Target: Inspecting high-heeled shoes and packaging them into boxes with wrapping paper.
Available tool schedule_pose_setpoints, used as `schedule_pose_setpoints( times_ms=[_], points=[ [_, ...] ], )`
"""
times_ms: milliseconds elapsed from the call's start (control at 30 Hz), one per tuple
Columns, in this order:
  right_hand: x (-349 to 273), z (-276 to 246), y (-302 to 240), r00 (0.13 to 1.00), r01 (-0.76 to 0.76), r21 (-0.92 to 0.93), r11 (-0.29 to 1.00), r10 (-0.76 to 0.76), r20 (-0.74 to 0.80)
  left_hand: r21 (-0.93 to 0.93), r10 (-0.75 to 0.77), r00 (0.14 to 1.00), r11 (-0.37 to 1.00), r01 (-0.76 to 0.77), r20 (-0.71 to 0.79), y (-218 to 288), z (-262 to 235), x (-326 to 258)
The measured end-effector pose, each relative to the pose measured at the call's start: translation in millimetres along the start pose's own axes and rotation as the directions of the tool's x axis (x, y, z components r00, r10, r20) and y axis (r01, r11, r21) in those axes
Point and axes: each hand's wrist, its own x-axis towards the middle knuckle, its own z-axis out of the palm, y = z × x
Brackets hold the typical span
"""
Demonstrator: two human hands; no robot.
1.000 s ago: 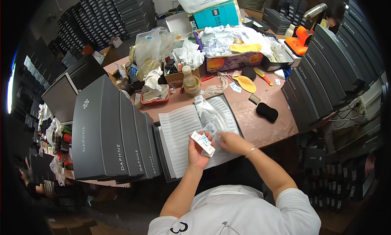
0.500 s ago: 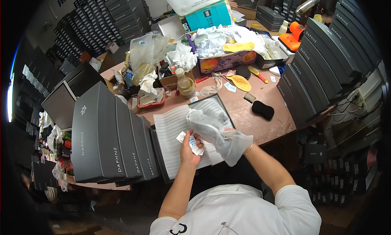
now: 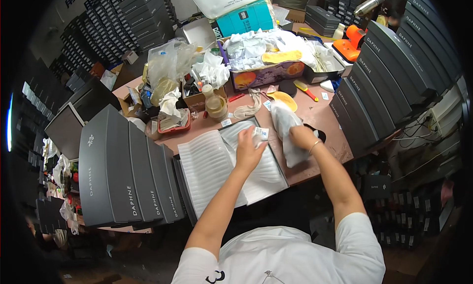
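Observation:
My left hand [image 3: 248,150] is raised over an open dark shoebox [image 3: 184,191], its fingers closed on small white paper tags [image 3: 261,133]. White ribbed foam sheet [image 3: 206,166] lines the box and spreads over its left side. To the right of the box, my right hand [image 3: 301,137] grips a translucent white bag [image 3: 285,120] with something inside. This bag rests on the pink table, and what it contains cannot be made out. A black oval pad [image 3: 321,135] is partly hidden behind my right hand.
Stacked dark shoeboxes stand at the left [image 3: 106,170] and right [image 3: 367,82]. Farther back are a glass bottle [image 3: 215,106], a carton of crumpled white paper [image 3: 261,79], a yellow-and-red brush [image 3: 306,91] and a yellow insole-shaped piece [image 3: 286,100].
My right hand has carried the bag from over the box to the table on its right. My left hand has moved up and right, still holding the paper tags. The view has shifted slightly.

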Motion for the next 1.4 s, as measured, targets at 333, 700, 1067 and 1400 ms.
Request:
schedule_pose_setpoints(
  times_ms=[333, 700, 1067, 1400],
  points=[
    [-61.3, 20.0, -115.5, 0.728, 0.514, -0.048, 0.856, -0.465, -0.503, -0.624, -0.704, 0.666, 0.410, 0.666, 0.248, -36.7, -29.5, -12.8],
    [-82.2, 6.1, -88.5, 0.808, 0.427, 0.872, -0.239, 0.534, -0.249, -0.608, -0.792, 0.474, 0.169, 0.776, 0.385, 4.9, -27.1, -69.3],
    [-186.9, 17.1, -79.8, 0.934, -0.344, 0.929, -0.138, 0.055, 0.354, -0.257, -0.697, 0.657, 0.605, 0.754, 0.286, -10.4, -87.8, -94.4],
    [-90.1, -42.2, -147.1, 0.965, 0.251, 0.753, 0.608, -0.222, -0.142, 0.131, -0.626, 0.712, 0.773, 0.621, 0.320, -45.3, -81.9, -69.1]
  ],
)
